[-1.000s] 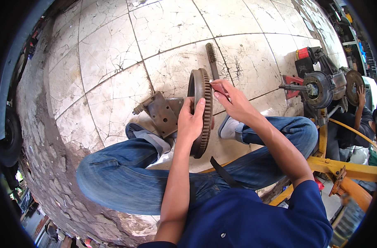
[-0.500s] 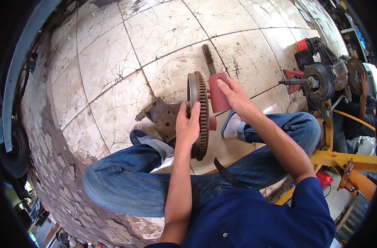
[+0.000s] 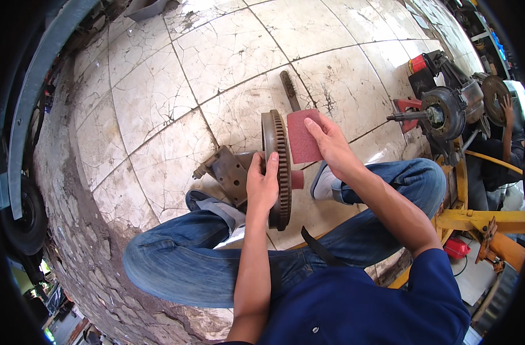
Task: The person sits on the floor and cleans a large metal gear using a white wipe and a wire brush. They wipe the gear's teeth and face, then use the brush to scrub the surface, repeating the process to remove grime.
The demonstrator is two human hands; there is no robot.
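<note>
Between my knees a flywheel (image 3: 283,192), brown metal with teeth round its rim, stands on edge. My left hand (image 3: 263,185) grips it at the rim, thumb on the toothed side. A reddish sheet of sandpaper (image 3: 302,139) is pinched in my right hand (image 3: 333,147), thumb on top, just right of the flywheel; the fingers under it are mostly hidden. Another small reddish piece (image 3: 297,179) shows behind the flywheel's right side. Beyond the sandpaper a wire brush (image 3: 288,87) lies on the floor, its near end hidden.
A dirty metal bracket-like part (image 3: 231,175) lies left of the flywheel, by my left foot. A hub assembly with a shaft (image 3: 441,112) stands at right, near another person's hand (image 3: 507,109) on a disc. A yellow frame (image 3: 481,220) is by my right knee.
The sandpaper has tilted to show more of its face and sits slightly apart from the flywheel. My left hand keeps its hold. The whole view has shifted a little downward.
</note>
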